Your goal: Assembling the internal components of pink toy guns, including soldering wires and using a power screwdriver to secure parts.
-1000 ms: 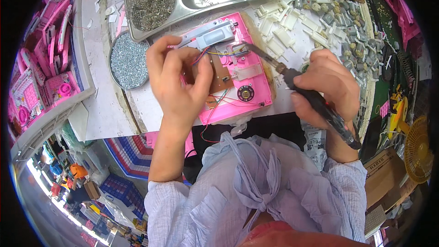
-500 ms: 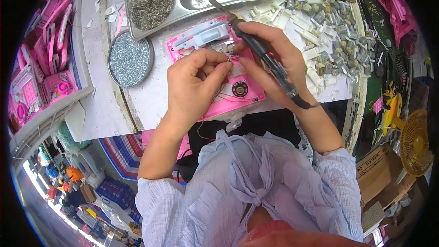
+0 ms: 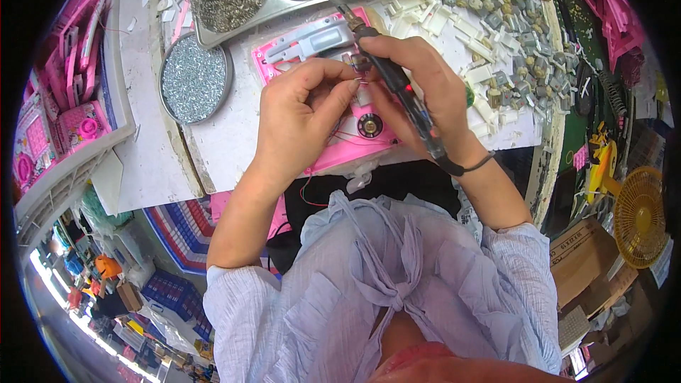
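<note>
A pink plastic toy panel lies on the table before me, with a pale grey part and a round black speaker on it. My left hand is closed over the panel, its thumb and forefinger pinching thin wires. In my right hand rests a black corded soldering iron, its dark metal tip pointing up and left, away from the panel. The right fingertips sit close to the same wires. My fingers hide part of the panel's middle.
A round dish of small screws stands left of the panel. Behind it is a metal tray with small metal parts. White and grey parts are heaped at right. A crate at far left holds pink pieces.
The view has shifted slightly, so the dish and panel appear a little further left and up. Both hands keep their grips; a red light now shows on the iron's handle.
</note>
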### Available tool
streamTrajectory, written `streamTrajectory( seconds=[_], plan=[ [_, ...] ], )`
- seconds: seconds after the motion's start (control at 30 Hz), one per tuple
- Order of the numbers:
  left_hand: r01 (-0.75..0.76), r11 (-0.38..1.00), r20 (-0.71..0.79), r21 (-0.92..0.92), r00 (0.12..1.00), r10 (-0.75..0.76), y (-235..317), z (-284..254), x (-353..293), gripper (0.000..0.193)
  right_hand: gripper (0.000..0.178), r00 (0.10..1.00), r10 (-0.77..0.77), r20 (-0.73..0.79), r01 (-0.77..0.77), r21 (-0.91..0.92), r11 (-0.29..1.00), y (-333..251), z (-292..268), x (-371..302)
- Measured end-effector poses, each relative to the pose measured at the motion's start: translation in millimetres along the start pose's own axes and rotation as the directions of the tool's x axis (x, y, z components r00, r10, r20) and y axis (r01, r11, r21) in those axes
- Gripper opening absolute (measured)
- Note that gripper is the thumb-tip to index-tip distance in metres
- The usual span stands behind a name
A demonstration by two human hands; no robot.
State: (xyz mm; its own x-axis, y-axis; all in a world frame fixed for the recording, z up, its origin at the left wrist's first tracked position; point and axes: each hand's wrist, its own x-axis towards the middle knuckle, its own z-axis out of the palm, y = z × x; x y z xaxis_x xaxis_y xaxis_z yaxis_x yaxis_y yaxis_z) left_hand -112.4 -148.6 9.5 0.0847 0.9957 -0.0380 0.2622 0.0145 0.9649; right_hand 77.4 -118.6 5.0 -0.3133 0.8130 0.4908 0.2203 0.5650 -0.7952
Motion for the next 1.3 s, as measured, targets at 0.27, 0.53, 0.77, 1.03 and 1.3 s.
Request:
streamTrajectory(
  seconds=[0.27, 0.53, 0.77, 1.03, 1.3],
  plan=[
    [-0.436, 0.787, 0.265, 0.437, 0.898, 0.35, 5, -6, -7, 0.012, 0.029, 0.981, 0.179, 0.072, -0.191, 0.22, 0.957, -27, -87, -41],
    [-0.411, 0.801, 0.283, 0.436, 0.907, 0.311, 6, -8, -9, 0.018, 0.024, 0.945, 0.187, 0.269, -0.231, 0.142, 0.963, -22, -76, -34],
    [-0.423, 0.786, 0.277, 0.451, 0.903, 0.328, 5, -8, -9, 0.018, 0.025, 0.932, 0.2, 0.301, -0.247, 0.126, 0.961, -16, -71, -27],
    [-0.431, 0.789, 0.284, 0.438, 0.899, 0.333, 3, -8, -10, 0.02, 0.025, 0.908, 0.243, 0.342, -0.289, 0.091, 0.953, -16, -70, -22],
    [-0.427, 0.787, 0.284, 0.446, 0.901, 0.328, 3, -7, -9, 0.021, 0.024, 0.882, 0.243, 0.403, -0.293, 0.066, 0.954, -13, -72, -22]
  ],
)
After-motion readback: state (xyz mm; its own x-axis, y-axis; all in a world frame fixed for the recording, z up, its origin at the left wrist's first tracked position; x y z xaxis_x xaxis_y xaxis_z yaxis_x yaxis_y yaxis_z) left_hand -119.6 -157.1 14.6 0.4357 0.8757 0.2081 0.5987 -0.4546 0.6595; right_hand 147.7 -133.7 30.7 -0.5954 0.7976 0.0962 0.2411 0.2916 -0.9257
